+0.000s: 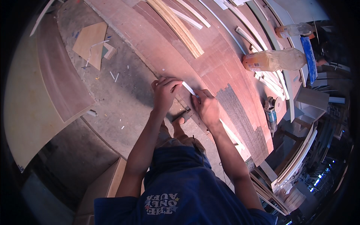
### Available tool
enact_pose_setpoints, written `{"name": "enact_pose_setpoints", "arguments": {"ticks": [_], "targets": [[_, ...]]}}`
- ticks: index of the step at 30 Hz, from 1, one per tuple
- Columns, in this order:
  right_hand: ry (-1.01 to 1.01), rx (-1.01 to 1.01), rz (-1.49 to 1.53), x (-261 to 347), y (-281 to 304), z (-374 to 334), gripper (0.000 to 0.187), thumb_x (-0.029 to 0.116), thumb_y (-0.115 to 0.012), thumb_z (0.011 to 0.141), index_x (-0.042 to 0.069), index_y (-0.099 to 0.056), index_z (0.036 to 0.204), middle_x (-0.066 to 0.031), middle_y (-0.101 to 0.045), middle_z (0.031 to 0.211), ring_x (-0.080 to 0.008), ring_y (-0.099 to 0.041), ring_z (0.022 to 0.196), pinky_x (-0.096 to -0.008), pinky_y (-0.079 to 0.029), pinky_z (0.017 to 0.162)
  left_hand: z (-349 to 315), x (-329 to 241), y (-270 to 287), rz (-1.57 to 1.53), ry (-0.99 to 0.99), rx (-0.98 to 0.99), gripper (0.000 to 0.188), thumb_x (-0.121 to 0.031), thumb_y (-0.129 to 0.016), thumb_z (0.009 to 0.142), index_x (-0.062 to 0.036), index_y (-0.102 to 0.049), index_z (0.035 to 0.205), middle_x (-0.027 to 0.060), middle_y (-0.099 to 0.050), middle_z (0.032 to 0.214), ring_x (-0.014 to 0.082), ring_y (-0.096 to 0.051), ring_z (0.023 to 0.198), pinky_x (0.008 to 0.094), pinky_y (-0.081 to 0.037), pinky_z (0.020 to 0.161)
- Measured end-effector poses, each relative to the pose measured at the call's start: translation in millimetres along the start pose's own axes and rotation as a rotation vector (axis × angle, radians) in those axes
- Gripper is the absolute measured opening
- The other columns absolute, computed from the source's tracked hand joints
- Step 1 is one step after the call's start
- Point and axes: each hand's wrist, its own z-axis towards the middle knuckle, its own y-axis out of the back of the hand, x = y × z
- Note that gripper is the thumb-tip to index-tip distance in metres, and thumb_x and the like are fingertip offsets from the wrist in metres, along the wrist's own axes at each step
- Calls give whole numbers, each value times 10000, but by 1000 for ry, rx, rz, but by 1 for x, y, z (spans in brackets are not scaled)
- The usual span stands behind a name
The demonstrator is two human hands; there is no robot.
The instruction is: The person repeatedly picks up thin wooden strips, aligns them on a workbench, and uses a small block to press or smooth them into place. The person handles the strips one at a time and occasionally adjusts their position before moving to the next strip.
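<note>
Between my two hands is a short, narrow white strip [188, 88], held near the edge of the reddish-brown work table. The fingers of my left hand [165, 92] are closed on its far-left end. My right hand [206, 105] pinches the other end between thumb and fingers. What the strip is made of cannot be made out. Beneath the hands runs the edge of the tabletop [150, 48], and to the right of my right hand lies a grey, wood-grained sheet [240, 116].
A layered wooden strip [180, 30] lies on the table ahead. Rightward are an angle grinder [270, 114], a large plastic bottle [275, 60] and a smaller bottle [294, 30]. Offcut boards [90, 43] and white scraps lie on the floor at left, near a large leaning panel [33, 112].
</note>
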Motion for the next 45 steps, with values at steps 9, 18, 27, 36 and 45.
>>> {"name": "enact_pose_setpoints", "arguments": {"ticks": [9,18,27,36,45], "targets": [[12,-27,14,-1,-2,0,204,98,-767,958,16,-772,1145,-201,-762,1040,-352,-787,806,-437,-628,728,21,4,22,130,-324,139,202,-220,-795,904,-186,-809,1103,-48,-757,1142,162,-646,1110,442,-352,1089],[7,-50,43,2,0,0,230,97,-781,933,9,-774,1145,-207,-762,1030,-416,-758,876,-469,-609,783,51,15,33,186,-555,314,189,-242,-777,903,-191,-808,1082,-62,-766,1040,159,-626,1050,442,-369,1040],[-24,-32,-9,2,-2,-4,238,133,-764,941,51,-775,1164,-174,-761,1017,-424,-743,851,-492,-600,764,59,14,37,170,-550,400,216,-206,-790,886,-178,-810,1100,-50,-786,1043,165,-656,1056,427,-374,1044],[-103,-43,-79,8,-1,-15,283,179,-763,938,108,-769,1211,-125,-764,1088,-406,-749,893,-506,-599,777,64,14,38,127,-575,405,222,-193,-810,879,-165,-804,1099,-34,-787,1046,166,-671,1021,435,-372,1046],[-182,-148,-130,-8,8,-47,255,203,-753,949,110,-776,1186,-87,-759,1126,-359,-728,1021,-487,-605,838,65,16,35,61,-593,403,204,-156,-815,898,-144,-797,1100,-22,-788,1026,191,-672,1011,440,-361,1035]]}}
